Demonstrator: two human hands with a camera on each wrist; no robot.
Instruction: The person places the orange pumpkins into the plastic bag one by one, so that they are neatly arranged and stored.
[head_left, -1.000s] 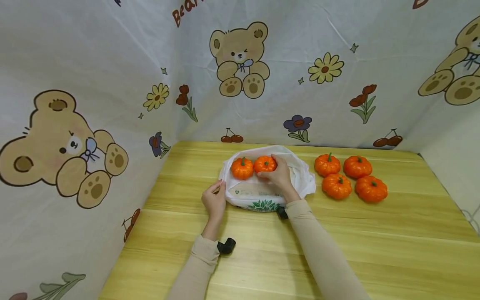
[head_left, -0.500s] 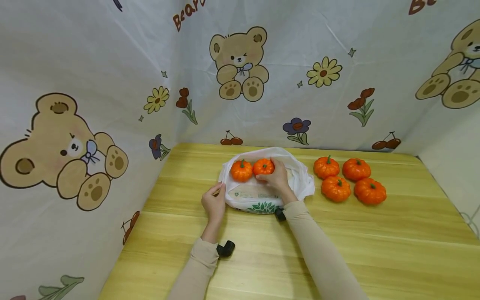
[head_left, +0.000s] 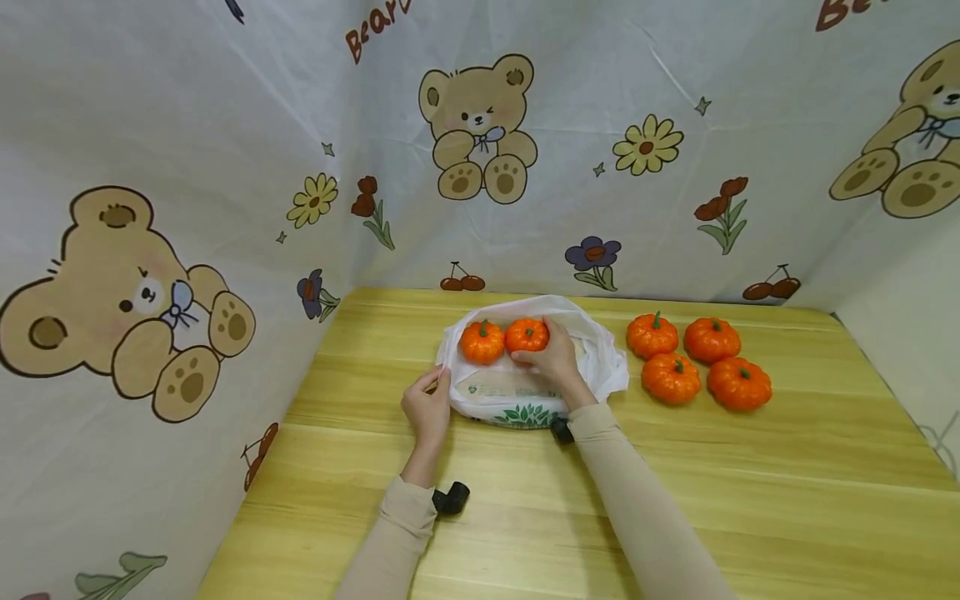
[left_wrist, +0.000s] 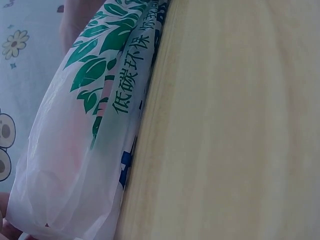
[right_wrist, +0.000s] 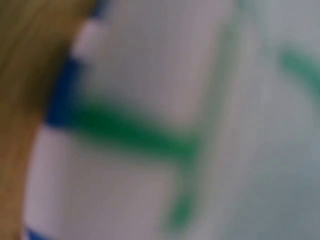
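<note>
A white plastic bag with printed green leaves lies on the table, its mouth spread wide. Inside it, on the left, sits an orange pumpkin with a green stem. Beside that one is a second small pumpkin, which my right hand grips from its right side between thumb and fingers. My left hand pinches the bag's left rim. In the left wrist view the bag fills the left part, with only bits of fingers at the lower corner. The right wrist view shows blurred bag plastic close up.
Several more orange pumpkins stand grouped to the right of the bag on the wood-grain table. Behind and to the left hangs a pale cloth printed with bears and flowers.
The head view has tilted slightly, so everything sits a little lower. Both hands keep their holds, and the pumpkin in the right hand has barely moved.
</note>
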